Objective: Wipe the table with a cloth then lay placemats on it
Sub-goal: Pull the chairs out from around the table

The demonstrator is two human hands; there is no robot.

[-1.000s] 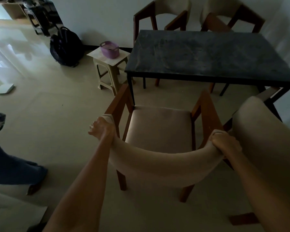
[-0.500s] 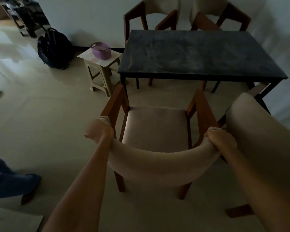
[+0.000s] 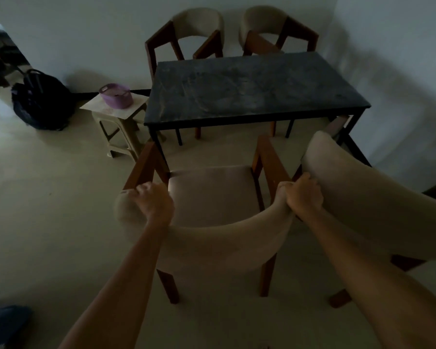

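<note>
Both hands (image 3: 152, 201) (image 3: 303, 195) grip the chair (image 3: 212, 238); no writing legible.

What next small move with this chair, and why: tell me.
Probably pull the chair further back and aside: both the left hand and right hand grip its backrest, and it stands between the person and the bare table.

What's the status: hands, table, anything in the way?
Left hand and right hand both grip the near chair's backrest. Table bare, no cloth or placemats on it. Second chair close at right.
</note>
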